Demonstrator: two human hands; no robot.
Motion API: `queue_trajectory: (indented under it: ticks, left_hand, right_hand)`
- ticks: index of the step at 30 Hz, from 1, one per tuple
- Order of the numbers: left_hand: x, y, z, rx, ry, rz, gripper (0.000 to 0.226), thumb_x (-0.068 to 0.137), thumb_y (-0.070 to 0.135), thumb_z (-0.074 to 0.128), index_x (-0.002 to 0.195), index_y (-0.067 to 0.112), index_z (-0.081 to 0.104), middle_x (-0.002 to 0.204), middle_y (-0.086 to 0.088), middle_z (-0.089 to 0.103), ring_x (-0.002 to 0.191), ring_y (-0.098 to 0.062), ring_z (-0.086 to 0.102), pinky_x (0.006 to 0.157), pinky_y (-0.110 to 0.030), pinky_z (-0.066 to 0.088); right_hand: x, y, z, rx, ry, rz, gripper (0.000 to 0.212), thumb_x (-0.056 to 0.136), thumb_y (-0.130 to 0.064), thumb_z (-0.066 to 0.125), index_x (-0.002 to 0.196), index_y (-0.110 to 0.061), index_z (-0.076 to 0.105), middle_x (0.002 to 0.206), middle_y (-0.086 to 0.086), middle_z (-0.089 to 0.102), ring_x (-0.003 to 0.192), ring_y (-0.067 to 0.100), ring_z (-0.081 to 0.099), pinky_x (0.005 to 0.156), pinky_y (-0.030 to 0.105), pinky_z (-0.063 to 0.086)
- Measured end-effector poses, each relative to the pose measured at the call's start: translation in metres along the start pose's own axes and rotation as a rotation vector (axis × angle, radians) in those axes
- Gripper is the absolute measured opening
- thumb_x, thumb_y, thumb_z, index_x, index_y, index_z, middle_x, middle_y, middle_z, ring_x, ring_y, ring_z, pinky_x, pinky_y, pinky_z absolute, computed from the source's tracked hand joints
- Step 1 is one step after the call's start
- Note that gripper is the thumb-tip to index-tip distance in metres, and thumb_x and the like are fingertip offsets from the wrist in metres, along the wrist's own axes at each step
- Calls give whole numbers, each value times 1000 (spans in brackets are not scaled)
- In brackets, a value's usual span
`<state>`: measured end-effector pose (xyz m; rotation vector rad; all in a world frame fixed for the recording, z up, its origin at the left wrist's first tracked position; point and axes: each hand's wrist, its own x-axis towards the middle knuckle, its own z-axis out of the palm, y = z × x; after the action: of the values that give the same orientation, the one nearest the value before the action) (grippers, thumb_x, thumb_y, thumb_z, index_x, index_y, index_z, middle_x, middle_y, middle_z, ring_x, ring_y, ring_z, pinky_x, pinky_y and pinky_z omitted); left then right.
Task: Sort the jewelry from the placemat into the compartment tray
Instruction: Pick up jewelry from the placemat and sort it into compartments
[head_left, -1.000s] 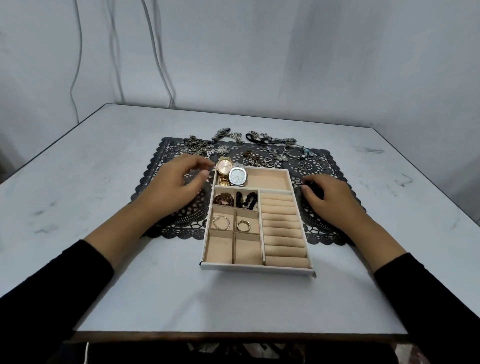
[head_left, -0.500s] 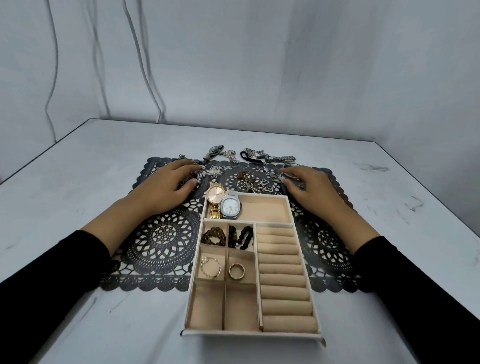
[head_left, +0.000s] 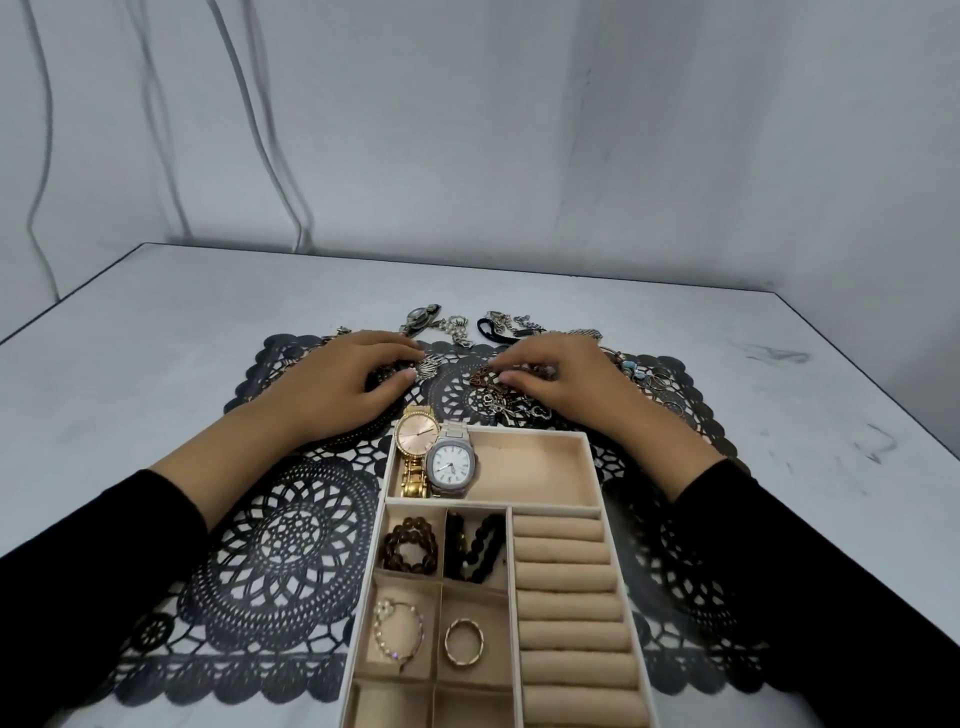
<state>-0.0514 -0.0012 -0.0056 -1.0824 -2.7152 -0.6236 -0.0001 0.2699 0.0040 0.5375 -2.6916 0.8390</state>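
On the placemat (head_left: 291, 530): left fingers (head_left: 399, 355) pinched round silver charm (head_left: 427, 367); right fingers (head_left: 514, 358) likewise round bronze chain (head_left: 480, 375)

A pale grey table (head_left: 156, 364) with a thin dark edge fills the lower part of the view. Behind the table rises a plain grey-white wall (head_left: 571, 130). Several thin cables (head_left: 270, 156) hang down the wall behind the table's far left corner, and one more cable (head_left: 44, 156) hangs further left. Dark scuff marks (head_left: 774, 356) smudge the table's right side.
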Motion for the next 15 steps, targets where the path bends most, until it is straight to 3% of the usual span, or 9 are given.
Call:
queue_trajectory:
  ticks: [6,15]
  left_hand:
    - [-1,-4,4,-54,67,33,35,96,44,55,123,27,67,128,13,62,117,-2,53,101,-25,41]
    - [-2,-5,5,-133,180,3,26,88,43,66,108,28,72,114,14,68,109,-3,60,95,-26,47]
  right_hand:
    - [11,0,8,-13,-68,-91,21,85,-19,70,106,-16,74,106,1,71,98,11,65,90,19,47]
    - [11,1,7,-12,-48,-24,18,89,-16,64,105,-16,73,103,-1,72,96,10,63,80,5,39]
